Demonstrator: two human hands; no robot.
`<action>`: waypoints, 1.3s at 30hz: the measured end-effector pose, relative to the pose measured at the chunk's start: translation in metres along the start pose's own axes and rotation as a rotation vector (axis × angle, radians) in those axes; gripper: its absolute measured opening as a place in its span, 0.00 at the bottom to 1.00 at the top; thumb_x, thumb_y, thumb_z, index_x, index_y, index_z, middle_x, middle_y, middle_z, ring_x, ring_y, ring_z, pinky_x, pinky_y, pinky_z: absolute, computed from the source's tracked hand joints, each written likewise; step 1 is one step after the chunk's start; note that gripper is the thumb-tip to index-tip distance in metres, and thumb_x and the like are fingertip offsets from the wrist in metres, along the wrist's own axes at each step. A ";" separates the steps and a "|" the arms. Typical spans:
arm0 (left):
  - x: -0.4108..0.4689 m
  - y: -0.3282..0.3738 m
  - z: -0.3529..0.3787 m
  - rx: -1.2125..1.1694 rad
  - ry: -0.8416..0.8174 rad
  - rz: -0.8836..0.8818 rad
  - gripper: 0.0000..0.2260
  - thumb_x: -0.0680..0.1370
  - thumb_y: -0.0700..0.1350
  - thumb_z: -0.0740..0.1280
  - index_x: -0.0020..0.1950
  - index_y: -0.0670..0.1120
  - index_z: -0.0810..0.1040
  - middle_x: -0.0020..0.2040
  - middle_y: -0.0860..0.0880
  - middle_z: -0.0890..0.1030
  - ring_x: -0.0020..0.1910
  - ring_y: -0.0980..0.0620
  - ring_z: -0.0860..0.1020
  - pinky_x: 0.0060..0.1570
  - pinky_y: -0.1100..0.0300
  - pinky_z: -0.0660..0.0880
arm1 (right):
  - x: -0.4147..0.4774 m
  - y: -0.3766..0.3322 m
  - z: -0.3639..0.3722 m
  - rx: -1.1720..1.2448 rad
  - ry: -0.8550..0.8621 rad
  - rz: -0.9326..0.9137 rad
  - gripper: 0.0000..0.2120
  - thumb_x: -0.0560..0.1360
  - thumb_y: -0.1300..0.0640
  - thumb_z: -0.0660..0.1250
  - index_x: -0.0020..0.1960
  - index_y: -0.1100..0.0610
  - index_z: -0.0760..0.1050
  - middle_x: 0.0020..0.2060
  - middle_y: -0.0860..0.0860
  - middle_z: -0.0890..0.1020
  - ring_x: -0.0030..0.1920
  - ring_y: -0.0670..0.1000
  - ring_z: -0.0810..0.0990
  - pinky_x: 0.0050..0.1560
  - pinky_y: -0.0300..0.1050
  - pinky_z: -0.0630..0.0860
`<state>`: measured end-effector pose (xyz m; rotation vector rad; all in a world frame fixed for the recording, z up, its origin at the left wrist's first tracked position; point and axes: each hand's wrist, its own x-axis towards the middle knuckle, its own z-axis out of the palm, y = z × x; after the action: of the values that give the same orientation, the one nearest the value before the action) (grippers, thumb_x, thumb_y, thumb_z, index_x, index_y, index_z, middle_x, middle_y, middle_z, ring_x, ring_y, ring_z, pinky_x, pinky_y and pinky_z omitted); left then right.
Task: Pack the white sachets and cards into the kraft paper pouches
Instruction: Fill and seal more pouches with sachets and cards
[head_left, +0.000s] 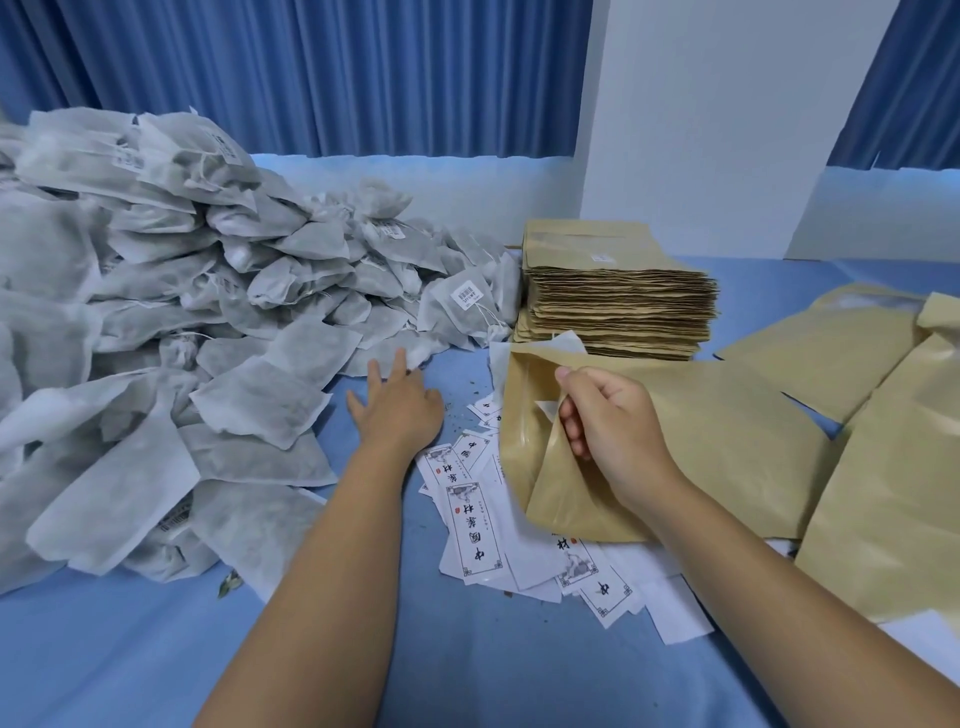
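Note:
A big heap of white sachets (171, 322) fills the left half of the blue table. My left hand (397, 402) reaches toward its near edge with fingers spread, fingertips at a flat sachet (395, 351), holding nothing. My right hand (605, 426) pinches the open mouth of a kraft paper pouch (717, 447) lying flat in the middle, lifting its upper flap. A white corner sticks out of the pouch top. Printed white cards (475, 525) lie scattered below and beside the pouch.
A tall stack of flat kraft pouches (618, 296) stands behind the held pouch. More kraft pouches (893, 467) lie at the right. A white board (727, 114) leans at the back. Blue curtain behind; blue cloth (130, 649) covers the table.

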<state>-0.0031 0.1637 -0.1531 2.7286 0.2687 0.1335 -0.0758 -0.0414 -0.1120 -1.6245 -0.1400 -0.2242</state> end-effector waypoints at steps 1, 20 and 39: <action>0.000 0.001 0.000 -0.010 0.023 -0.010 0.22 0.81 0.47 0.52 0.75 0.45 0.64 0.80 0.53 0.46 0.78 0.46 0.43 0.73 0.38 0.43 | 0.000 0.000 0.000 -0.001 -0.002 0.001 0.21 0.80 0.57 0.62 0.29 0.58 0.70 0.19 0.47 0.70 0.20 0.45 0.67 0.22 0.34 0.64; -0.060 0.053 -0.052 -1.061 -0.356 0.146 0.07 0.74 0.36 0.70 0.41 0.48 0.81 0.35 0.52 0.81 0.31 0.59 0.78 0.32 0.66 0.76 | 0.001 -0.004 -0.001 0.117 0.057 -0.007 0.23 0.79 0.57 0.63 0.25 0.53 0.69 0.20 0.47 0.70 0.21 0.46 0.66 0.22 0.36 0.65; -0.068 0.075 -0.025 -0.493 -0.273 0.405 0.15 0.76 0.37 0.63 0.30 0.48 0.72 0.25 0.58 0.76 0.26 0.63 0.71 0.29 0.74 0.66 | -0.010 -0.009 0.013 0.054 -0.073 -0.079 0.22 0.81 0.57 0.62 0.28 0.54 0.71 0.19 0.47 0.70 0.20 0.46 0.67 0.21 0.34 0.65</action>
<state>-0.0602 0.0913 -0.1041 2.2370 -0.3526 -0.0586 -0.0867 -0.0278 -0.1060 -1.5755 -0.2643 -0.2202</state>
